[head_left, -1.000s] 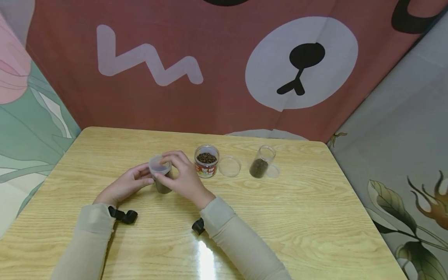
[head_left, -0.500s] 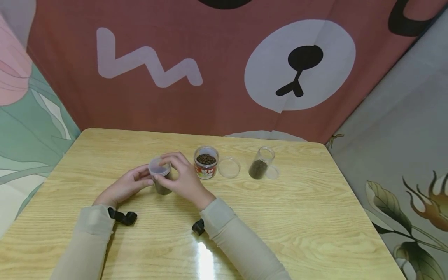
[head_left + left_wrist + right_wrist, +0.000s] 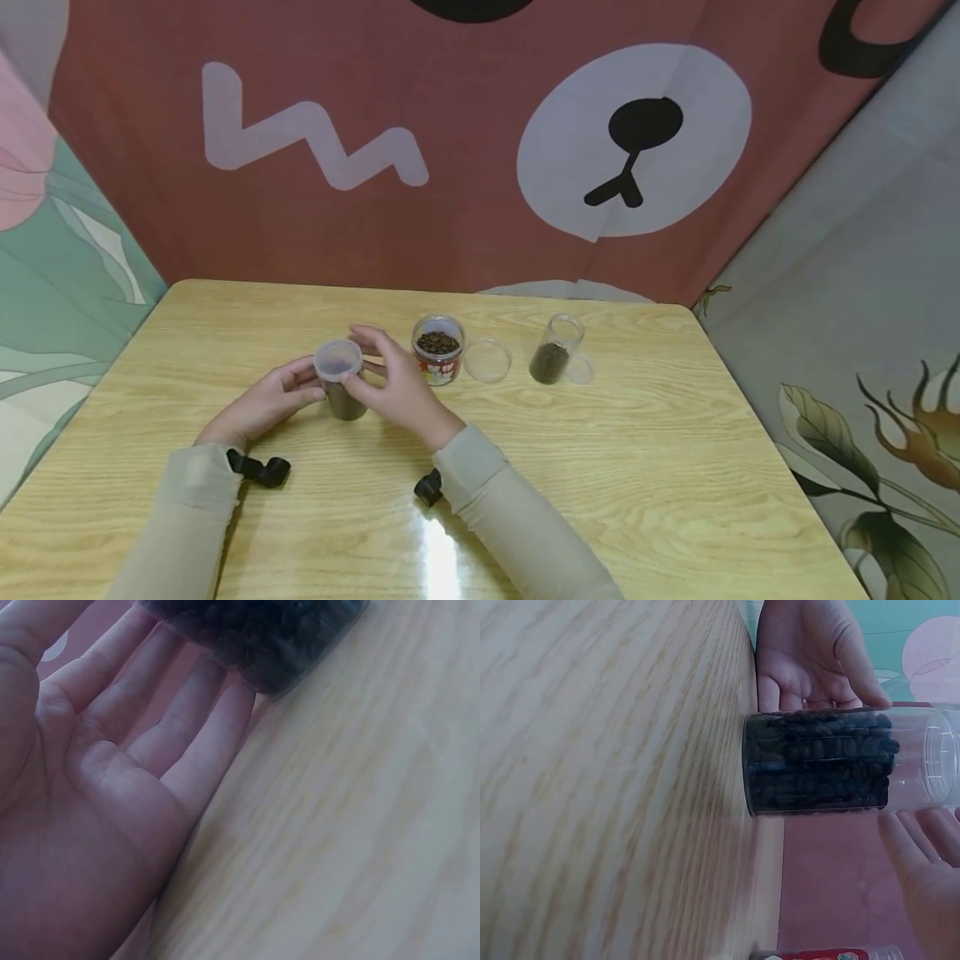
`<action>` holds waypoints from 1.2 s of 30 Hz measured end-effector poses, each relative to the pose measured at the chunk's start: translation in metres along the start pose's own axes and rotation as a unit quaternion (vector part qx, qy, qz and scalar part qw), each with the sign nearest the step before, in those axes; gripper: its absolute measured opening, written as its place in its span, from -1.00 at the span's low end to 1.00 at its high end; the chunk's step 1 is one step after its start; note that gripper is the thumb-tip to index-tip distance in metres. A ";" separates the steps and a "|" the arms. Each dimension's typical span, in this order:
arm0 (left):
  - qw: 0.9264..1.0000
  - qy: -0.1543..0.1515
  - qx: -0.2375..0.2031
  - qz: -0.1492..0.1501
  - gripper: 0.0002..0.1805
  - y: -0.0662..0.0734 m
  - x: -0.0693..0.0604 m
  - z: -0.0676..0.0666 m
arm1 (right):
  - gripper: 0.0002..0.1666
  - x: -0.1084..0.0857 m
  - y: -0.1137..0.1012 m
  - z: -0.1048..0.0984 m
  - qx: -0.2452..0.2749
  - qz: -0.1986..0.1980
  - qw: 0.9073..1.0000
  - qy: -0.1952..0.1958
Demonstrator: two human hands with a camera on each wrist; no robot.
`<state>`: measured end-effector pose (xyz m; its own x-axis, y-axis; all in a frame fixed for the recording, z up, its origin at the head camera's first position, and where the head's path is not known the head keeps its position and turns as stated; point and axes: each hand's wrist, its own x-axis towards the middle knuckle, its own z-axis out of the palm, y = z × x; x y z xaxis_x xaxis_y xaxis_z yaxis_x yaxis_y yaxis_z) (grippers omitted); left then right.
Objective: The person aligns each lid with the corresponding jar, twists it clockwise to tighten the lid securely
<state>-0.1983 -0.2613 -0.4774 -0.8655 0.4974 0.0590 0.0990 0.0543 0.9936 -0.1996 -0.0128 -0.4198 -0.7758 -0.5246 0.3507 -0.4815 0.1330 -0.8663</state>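
"On the left half of the bench (image 3: 600,492), the lidded jar (image 3: 345,405) stands upright, dark beans (image 3: 817,761) filling much of it. How do the hands lie?"

"The left hand (image 3: 258,406) is relaxed, fingers nearly straight against the jar's side and none of them clenched, probably to keep it steady on its base. The right hand (image 3: 401,387) is loosely spread on the other side, thumb by the rim; whether that thumb presses or just brushes, I can't quite tell."

"Why do the others stand further off?"

"Likely to leave working room. The red-labelled jar (image 3: 439,365) is uncovered with a clear lid (image 3: 487,361) just beside it, and the tall clear jar (image 3: 551,362) has a small lid (image 3: 582,369) next to it, as if each cover is kept near its own jar."

"And against half a second ago?"

"Then the right fingers lay over the cap (image 3: 337,357); now they are off its top and spread behind the jar, so the cap shows plainly. The left hand keeps its place, and the other jars sit as they did"
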 end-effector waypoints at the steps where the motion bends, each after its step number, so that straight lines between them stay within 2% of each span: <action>1: 1.000 -0.001 0.000 0.001 -0.30 0.000 0.000 0.000 | -0.28 0.000 0.000 0.000 -0.005 -0.002 1.000 -0.005; 8: 1.000 0.001 0.010 -0.008 -0.29 0.000 -0.002 0.000 | -0.36 0.001 0.000 0.003 -0.044 0.004 0.999 -0.009; 13: 1.000 0.002 0.008 -0.018 -0.28 -0.002 -0.002 0.000 | -0.38 0.002 0.000 0.007 -0.018 0.025 1.000 0.001; 23: 1.000 0.007 0.012 -0.016 -0.28 0.000 -0.001 0.001 | -0.43 0.002 -0.002 0.013 0.008 0.059 0.998 0.036; 27: 1.000 0.009 0.015 -0.019 -0.27 0.001 0.000 0.002 | -0.37 0.002 -0.002 0.012 0.018 0.065 0.997 0.039; 31: 1.000 0.008 0.019 -0.016 -0.28 0.001 0.000 0.002 | -0.30 0.000 -0.001 0.008 0.032 0.056 0.998 0.027; 36: 1.000 0.003 0.017 -0.003 -0.28 0.001 -0.001 0.001 | -0.32 0.000 0.001 0.005 0.027 0.024 0.999 0.009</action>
<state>-0.1973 -0.2608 -0.4770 -0.8689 0.4921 0.0537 0.1100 0.0862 0.9902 -0.1978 -0.0164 -0.4222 -0.8049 -0.5032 0.3144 -0.4214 0.1117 -0.9000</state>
